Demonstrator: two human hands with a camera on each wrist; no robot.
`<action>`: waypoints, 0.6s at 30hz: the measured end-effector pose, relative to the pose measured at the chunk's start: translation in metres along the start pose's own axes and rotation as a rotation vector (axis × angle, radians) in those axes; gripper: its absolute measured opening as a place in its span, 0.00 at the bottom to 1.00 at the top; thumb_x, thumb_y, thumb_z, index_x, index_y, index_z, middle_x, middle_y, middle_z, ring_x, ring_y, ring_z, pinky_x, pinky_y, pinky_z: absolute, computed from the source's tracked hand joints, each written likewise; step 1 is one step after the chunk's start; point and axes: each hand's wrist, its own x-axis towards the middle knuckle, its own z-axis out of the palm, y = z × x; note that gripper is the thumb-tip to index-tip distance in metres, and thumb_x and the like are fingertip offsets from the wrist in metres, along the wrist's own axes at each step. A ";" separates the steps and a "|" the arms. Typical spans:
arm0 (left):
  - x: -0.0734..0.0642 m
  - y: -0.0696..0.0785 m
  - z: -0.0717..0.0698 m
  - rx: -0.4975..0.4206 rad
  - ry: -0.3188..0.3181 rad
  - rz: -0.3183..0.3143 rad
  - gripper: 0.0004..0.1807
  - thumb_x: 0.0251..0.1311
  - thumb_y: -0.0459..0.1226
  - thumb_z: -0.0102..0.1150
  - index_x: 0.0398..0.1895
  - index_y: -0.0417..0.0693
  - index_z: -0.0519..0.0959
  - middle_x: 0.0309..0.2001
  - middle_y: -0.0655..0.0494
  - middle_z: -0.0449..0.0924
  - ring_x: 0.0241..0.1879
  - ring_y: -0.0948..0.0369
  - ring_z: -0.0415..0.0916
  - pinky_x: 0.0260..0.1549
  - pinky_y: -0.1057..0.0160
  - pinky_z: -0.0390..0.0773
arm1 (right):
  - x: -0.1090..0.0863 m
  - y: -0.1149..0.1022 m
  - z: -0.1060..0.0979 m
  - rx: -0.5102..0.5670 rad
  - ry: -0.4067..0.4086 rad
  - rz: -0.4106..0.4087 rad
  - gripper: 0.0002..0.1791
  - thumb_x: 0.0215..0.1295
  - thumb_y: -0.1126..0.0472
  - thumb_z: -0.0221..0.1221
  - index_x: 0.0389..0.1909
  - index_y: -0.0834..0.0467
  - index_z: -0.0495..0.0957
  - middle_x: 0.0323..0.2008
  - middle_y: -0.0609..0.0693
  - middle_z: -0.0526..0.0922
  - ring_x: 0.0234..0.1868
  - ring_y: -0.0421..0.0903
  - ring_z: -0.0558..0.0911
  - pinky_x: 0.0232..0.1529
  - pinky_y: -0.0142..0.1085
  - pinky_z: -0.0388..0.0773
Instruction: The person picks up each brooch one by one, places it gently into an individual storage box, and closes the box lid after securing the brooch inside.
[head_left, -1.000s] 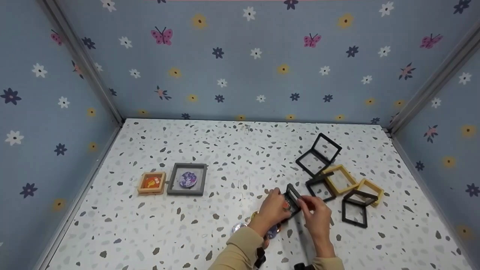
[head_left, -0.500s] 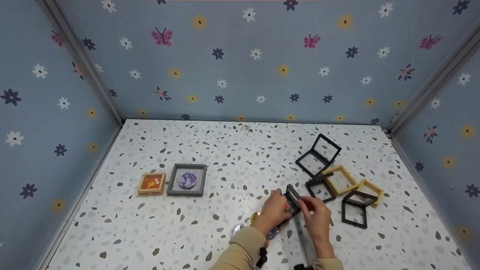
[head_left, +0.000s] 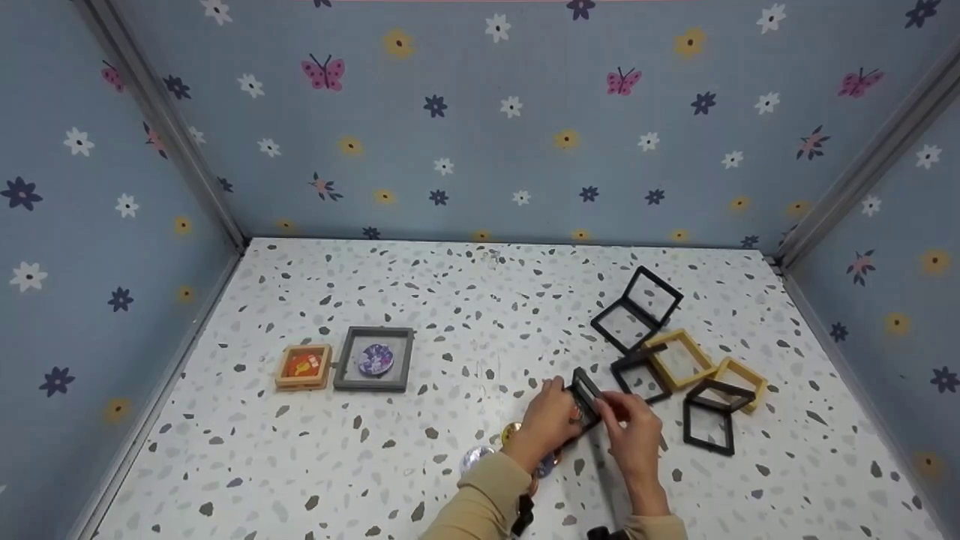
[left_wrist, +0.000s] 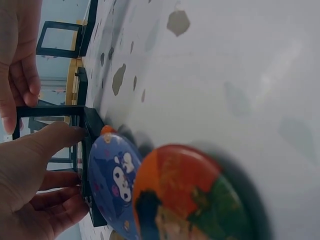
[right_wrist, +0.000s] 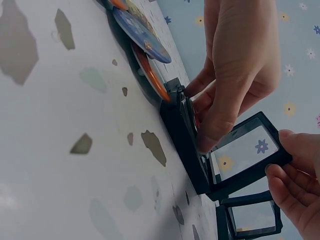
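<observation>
L hand [head_left: 551, 416] grips black square plastic frame [head_left: 588, 384]; R hand [head_left: 636, 431], just beside, pinches its lid [right_wrist: 252, 176]. Best hold base [right_wrist: 181, 142] flat, lid steady.

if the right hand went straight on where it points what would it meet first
The raised black lid the right hand pinches; beyond that, probably the left hand, though depth is unclear.

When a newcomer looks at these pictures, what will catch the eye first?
Probably the flowered wall behind the table. Then the left hand gripping an open black frame near the table's front, while the right hand pinches its raised lid. On the left, a purple badge inside a grey frame also stands out.
</observation>
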 end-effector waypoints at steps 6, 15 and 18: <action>-0.003 -0.004 -0.002 -0.010 0.041 0.035 0.14 0.38 0.45 0.65 0.21 0.44 0.76 0.33 0.51 0.69 0.32 0.59 0.66 0.32 0.66 0.72 | 0.000 0.000 0.000 0.007 0.004 -0.018 0.07 0.47 0.68 0.65 0.29 0.62 0.81 0.25 0.49 0.78 0.21 0.39 0.75 0.22 0.21 0.68; -0.008 -0.010 -0.008 -0.029 0.038 0.055 0.27 0.42 0.51 0.64 0.39 0.38 0.76 0.36 0.50 0.69 0.34 0.58 0.67 0.35 0.65 0.72 | 0.001 -0.001 -0.001 0.014 0.005 -0.009 0.07 0.46 0.68 0.65 0.29 0.62 0.81 0.25 0.49 0.78 0.21 0.38 0.74 0.22 0.22 0.69; -0.010 -0.013 -0.013 -0.037 0.019 0.033 0.28 0.43 0.52 0.64 0.41 0.38 0.75 0.37 0.50 0.69 0.35 0.58 0.67 0.34 0.63 0.73 | 0.000 0.000 0.000 0.007 0.009 -0.015 0.07 0.46 0.69 0.65 0.29 0.62 0.80 0.25 0.49 0.78 0.21 0.38 0.74 0.21 0.23 0.69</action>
